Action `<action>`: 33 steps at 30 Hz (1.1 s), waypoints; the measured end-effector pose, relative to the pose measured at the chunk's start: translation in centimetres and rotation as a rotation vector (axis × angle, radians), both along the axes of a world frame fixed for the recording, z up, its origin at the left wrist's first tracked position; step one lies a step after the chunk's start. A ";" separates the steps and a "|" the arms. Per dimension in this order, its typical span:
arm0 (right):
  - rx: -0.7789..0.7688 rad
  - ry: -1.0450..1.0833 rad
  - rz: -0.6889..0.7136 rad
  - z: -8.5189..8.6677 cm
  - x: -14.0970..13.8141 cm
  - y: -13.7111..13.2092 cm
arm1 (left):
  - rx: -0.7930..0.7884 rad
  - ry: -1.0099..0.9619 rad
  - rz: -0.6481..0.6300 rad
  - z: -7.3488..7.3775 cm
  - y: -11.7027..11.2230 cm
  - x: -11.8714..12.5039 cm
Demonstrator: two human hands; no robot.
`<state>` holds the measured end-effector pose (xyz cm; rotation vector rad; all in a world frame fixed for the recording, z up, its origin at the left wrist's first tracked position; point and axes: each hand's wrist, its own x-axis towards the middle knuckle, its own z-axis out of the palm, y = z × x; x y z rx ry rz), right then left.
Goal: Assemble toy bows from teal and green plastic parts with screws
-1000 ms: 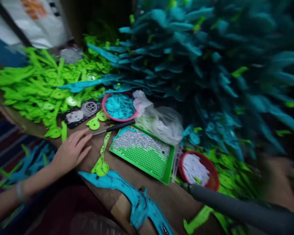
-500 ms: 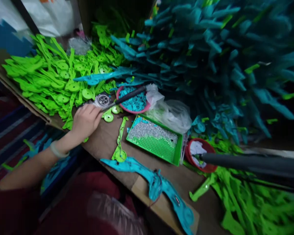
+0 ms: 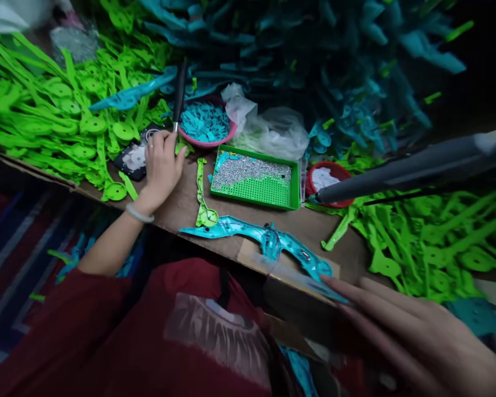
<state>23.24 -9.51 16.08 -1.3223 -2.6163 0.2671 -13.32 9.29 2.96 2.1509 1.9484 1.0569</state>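
Bench [image 3: 177, 212] mid-frame: left hand [image 3: 161, 165] grips tool [image 3: 178, 94]; right hand [image 3: 417, 336], fingers spread, at teal piece [image 3: 268, 240]; green pile [image 3: 45, 121] lies loose.

Small assembly workshop, heaps of green plastic parts [image 3: 58, 116], teal parts [image 3: 273, 44], tray of tiny screws [image 3: 254, 176], cluttered workbench [image 3: 182, 207]

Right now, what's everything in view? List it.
black-handled tool: 1, black, upright in left hand
pink bowl: 1, pink, behind tray, teal pieces inside
tray: 1, green, mid-table, silver bits inside
red bowl: 1, red, right of tray, white bits inside
plastic bag: 1, clear, behind tray
teal part: 1, teal, table's near edge
green parts: two heaps, green, left and right
teal parts: one heap, teal, back
grey rod: 1, grey, right
left hand: gripping tool
right hand: open, fingertips by teal part
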 end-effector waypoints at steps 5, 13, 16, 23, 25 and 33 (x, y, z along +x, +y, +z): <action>-0.248 0.110 0.123 -0.2 -8.2 4.8 | -0.102 0.013 -0.933 3.9 -10.9 2.1; -0.034 0.434 -0.065 -8.7 -16.2 9.4 | -0.543 -0.644 -0.233 2.5 -10.1 -2.7; -0.010 0.148 0.038 -13.6 -16.4 8.8 | -0.745 -1.023 -0.075 1.4 -8.4 -4.0; -0.181 0.181 0.081 -16.1 -11.9 6.4 | -1.190 -1.128 -0.279 -0.9 -7.5 0.1; -0.207 0.212 0.083 -15.9 -10.9 6.2 | -1.256 -1.104 -0.326 -1.4 -7.0 1.2; -0.175 0.220 0.093 -16.1 -10.2 5.9 | -1.226 -0.906 -0.313 -2.3 -7.1 3.0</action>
